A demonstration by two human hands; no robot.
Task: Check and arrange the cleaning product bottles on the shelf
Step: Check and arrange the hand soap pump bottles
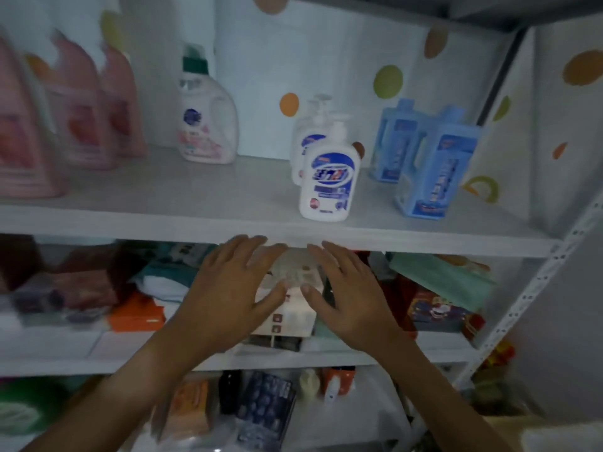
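- Two bare hands reach forward at the centre of the frame, just below the front edge of the white shelf board [163, 220]; the left hand [228, 288] and the right hand [350, 288] are both spread, fingers straight and apart, gripping nothing.
- Directly above the hands, right of centre, a white plastic pump bottle with a blue-and-white label [329, 181] stands upright near the shelf's front edge; a second white pump bottle [306, 138] stands close behind it.
- At right, two pale blue rectangular plastic bottles [427, 158] stand side by side, one nearer the back.
- Left of centre, a white jug-shaped detergent bottle with a dark green cap [205, 115] stands towards the back wall.
- At the far left, a row of pink plastic detergent jugs [75, 122] runs from front to back (blurred, labels unreadable).
- Between and beneath the hands, on the lower shelf, lies a white boxed package [295, 308]; whether the fingers touch it cannot be told.
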